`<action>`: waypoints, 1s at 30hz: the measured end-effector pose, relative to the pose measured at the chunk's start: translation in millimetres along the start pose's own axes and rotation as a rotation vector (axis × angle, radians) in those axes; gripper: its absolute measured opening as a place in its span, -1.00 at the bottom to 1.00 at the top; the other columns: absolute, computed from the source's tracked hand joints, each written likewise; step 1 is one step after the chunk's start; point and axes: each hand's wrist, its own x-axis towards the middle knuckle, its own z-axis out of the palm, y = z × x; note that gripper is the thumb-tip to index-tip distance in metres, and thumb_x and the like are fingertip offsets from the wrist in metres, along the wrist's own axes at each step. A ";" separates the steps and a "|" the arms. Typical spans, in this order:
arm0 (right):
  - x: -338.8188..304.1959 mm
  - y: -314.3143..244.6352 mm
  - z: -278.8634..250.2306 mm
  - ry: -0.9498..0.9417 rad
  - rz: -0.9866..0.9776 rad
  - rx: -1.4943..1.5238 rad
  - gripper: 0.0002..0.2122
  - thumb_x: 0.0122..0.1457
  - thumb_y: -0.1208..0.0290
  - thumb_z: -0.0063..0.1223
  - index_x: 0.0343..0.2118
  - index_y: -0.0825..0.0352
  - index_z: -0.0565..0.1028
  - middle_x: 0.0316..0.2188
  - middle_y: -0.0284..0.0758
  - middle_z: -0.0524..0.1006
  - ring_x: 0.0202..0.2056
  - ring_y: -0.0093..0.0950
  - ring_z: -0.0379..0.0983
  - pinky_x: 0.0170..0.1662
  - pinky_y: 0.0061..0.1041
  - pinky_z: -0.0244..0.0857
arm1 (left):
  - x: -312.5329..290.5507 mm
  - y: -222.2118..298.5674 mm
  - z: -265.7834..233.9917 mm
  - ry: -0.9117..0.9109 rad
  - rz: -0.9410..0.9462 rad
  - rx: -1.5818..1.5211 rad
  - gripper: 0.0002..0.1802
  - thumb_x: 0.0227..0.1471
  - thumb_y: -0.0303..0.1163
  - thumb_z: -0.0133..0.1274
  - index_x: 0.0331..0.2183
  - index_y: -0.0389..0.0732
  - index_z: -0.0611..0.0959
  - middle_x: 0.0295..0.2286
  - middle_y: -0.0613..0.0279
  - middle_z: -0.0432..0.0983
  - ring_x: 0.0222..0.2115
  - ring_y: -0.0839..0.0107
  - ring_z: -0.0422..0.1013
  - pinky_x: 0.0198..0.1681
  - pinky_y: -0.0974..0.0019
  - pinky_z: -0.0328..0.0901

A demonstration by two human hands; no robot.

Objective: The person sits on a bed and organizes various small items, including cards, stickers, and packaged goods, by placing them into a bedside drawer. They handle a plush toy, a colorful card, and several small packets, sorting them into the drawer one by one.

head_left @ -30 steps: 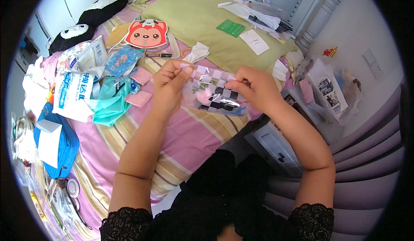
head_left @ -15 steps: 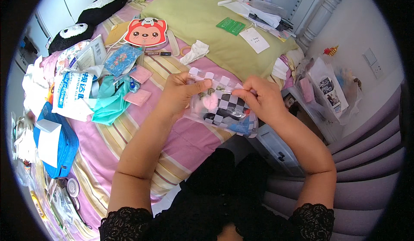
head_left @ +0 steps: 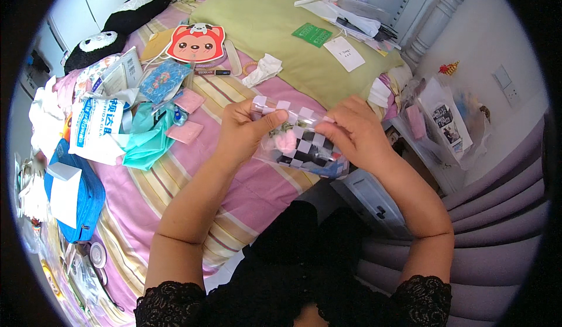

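Holds a clear checkered pouch [head_left: 303, 147] above the bed [head_left: 252, 204], between left hand [head_left: 241, 129] and right hand [head_left: 358, 134], in contact with both; tilts its long axis down toward the right; pinches its left end beneath the left thumb, its upper right edge in the right fingers; angles both forearms [head_left: 190, 204] inward from bent elbows

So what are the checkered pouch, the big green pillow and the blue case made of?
The checkered pouch looks like glossy plastic: it catches glare and shows its contents. The big green pillow seems matte cloth, with soft creases. The blue case is probably fabric: dull surface, though weave is indistinct.
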 end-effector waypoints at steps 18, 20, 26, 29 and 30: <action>-4.2 -9.3 5.0 -0.089 0.080 0.100 -0.89 0.02 0.42 0.08 -0.50 0.33 0.42 -0.50 -0.21 0.42 -0.36 -0.17 0.33 -0.30 -0.26 0.20 | -6.2 2.6 6.9 -0.128 -0.031 0.268 -0.88 -0.11 -0.53 0.20 -0.41 -0.31 0.63 -0.53 0.33 0.55 -0.54 0.65 0.39 -0.50 0.54 0.27; -5.8 -6.6 5.6 -0.064 0.088 0.133 -0.89 0.02 0.42 0.08 -0.49 0.33 0.42 -0.50 -0.22 0.42 -0.36 -0.17 0.33 -0.30 -0.26 0.21 | -6.1 6.8 7.2 -0.110 -0.035 0.231 -0.87 -0.10 -0.52 0.20 -0.41 -0.31 0.63 -0.52 0.33 0.55 -0.53 0.65 0.38 -0.49 0.54 0.27; -4.5 -2.4 6.4 -0.102 0.046 0.144 -0.91 0.02 0.42 0.09 -0.48 0.31 0.45 -0.51 -0.23 0.42 -0.37 -0.19 0.33 -0.30 -0.29 0.20 | -9.0 2.0 7.3 -0.104 -0.012 0.240 -0.87 -0.07 -0.50 0.18 -0.38 -0.32 0.63 -0.48 0.31 0.56 -0.49 0.65 0.39 -0.43 0.54 0.28; -5.2 -5.4 8.3 -0.053 0.059 0.128 -0.91 0.02 0.42 0.09 -0.48 0.30 0.45 -0.52 -0.24 0.43 -0.38 -0.21 0.33 -0.31 -0.30 0.20 | -8.5 1.4 8.4 -0.121 -0.004 0.237 -0.87 -0.05 -0.51 0.16 -0.37 -0.33 0.63 -0.46 0.30 0.56 -0.47 0.64 0.39 -0.41 0.54 0.28; -5.1 -5.8 8.3 -0.055 0.063 0.138 -0.91 0.02 0.42 0.09 -0.48 0.30 0.45 -0.52 -0.24 0.43 -0.39 -0.21 0.33 -0.31 -0.30 0.20 | -8.5 1.4 8.7 -0.125 0.002 0.226 -0.87 -0.04 -0.51 0.15 -0.36 -0.33 0.63 -0.46 0.30 0.56 -0.47 0.64 0.39 -0.40 0.54 0.28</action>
